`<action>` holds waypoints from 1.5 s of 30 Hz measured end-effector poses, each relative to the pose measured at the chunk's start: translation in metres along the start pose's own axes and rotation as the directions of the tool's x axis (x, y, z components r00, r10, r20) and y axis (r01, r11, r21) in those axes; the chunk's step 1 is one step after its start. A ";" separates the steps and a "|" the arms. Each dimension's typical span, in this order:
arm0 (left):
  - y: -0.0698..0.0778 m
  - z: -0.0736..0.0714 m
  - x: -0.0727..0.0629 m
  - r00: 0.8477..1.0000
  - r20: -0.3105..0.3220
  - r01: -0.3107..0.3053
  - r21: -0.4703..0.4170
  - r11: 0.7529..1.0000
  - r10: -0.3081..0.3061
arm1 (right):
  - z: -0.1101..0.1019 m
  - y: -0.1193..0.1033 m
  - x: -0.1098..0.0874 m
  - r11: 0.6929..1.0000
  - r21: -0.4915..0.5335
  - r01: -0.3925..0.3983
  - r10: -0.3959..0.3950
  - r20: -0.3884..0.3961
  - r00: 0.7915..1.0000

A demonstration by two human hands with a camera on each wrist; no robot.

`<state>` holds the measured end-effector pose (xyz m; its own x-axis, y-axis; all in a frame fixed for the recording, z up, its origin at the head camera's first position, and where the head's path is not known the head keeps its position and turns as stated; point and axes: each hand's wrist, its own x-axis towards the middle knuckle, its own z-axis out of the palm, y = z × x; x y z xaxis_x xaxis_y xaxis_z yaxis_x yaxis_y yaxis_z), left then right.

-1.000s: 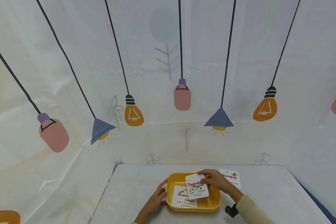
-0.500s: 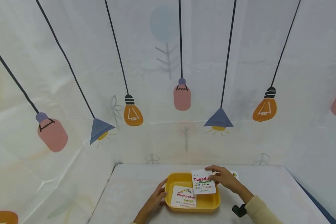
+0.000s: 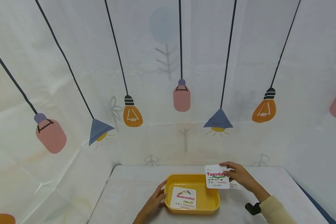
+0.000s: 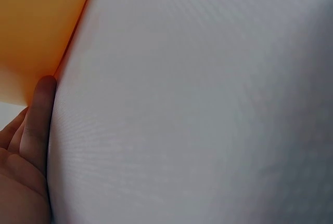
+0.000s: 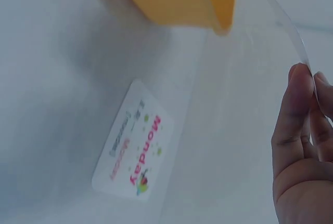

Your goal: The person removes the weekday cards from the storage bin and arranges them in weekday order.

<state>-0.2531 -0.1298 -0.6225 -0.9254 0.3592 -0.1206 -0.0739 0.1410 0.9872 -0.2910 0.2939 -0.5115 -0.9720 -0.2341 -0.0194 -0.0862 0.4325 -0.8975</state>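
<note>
In the head view, my right hand (image 3: 239, 177) pinches a white Tuesday card (image 3: 217, 177) at its right edge, holding it over the right end of the yellow tray (image 3: 191, 211). From the right wrist, the card (image 5: 286, 18) shows as a thin edge between thumb and fingers. A Wednesday card (image 3: 183, 198) lies inside the tray on the left. Straight fingers of my left hand (image 3: 154, 200) rest against the tray's left side; up close, a fingertip (image 4: 46, 86) touches its wall near the tabletop. Behind the right hand lies a Monday card (image 5: 136, 143), mostly hidden in the head view.
The tray stands on a white-covered table (image 3: 137, 180). A pale wall hanging (image 3: 162, 140) with printed lamps rises behind the table's far edge. A dark device (image 3: 252, 208) sits at my right wrist, beside the sleeve.
My right hand has carried the Tuesday card rightward from above the tray's middle, uncovering the whole Wednesday card. It now covers most of the Monday card. My left hand stays at the tray.
</note>
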 end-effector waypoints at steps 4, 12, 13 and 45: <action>-0.001 -0.001 -0.001 1.000 0.023 -0.017 -0.021 1.000 0.018 | -0.016 0.007 -0.001 0.999 -0.025 -0.029 0.027 -0.046 0.999; 0.001 -0.001 0.000 1.000 -0.013 -0.005 0.045 0.999 0.005 | -0.051 0.023 -0.004 0.992 -0.106 -0.062 0.052 -0.098 0.994; 0.001 -0.001 0.000 1.000 -0.013 -0.005 0.043 0.999 0.005 | -0.055 0.026 -0.005 0.991 -0.115 -0.066 0.054 -0.103 0.993; 0.000 -0.001 0.001 1.000 -0.013 0.013 0.004 1.000 -0.013 | -0.085 0.089 -0.005 0.815 -0.546 -0.195 0.063 -0.251 0.966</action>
<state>-0.2544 -0.1306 -0.6228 -0.9292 0.3450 -0.1324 -0.0848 0.1496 0.9851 -0.3127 0.4078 -0.5534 -0.9992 0.0196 0.0350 0.0000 0.8734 -0.4871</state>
